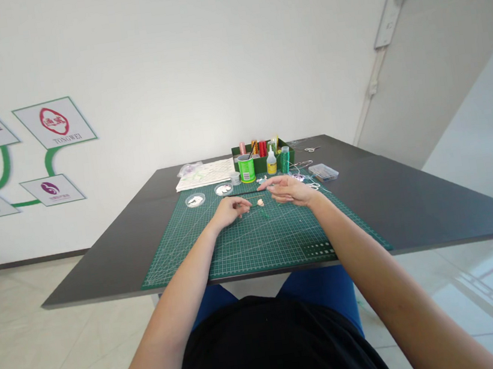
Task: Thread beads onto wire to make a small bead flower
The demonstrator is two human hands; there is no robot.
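My left hand (228, 212) is closed in a pinch over the cutting mat (245, 245). From its fingertips a thin stem runs right to a small pale, cream-pink flower (260, 202). My right hand (287, 190) hovers just right of the flower, index finger stretched out to the left and the other fingers loosely bent. Its index fingertip is close to the end of a thin dark stick (243, 193); whether they touch I cannot tell. A fine green thread or wire lies on the mat below the flower.
Two shallow round dishes (195, 199) with white contents stand at back left, near white sheets (206, 173). Behind are a green tin (247, 168), a yellow-labelled glue bottle (271, 162) and a dark green box of spools (262, 164). A clear case (323, 172) and scissors (312, 149) lie right.
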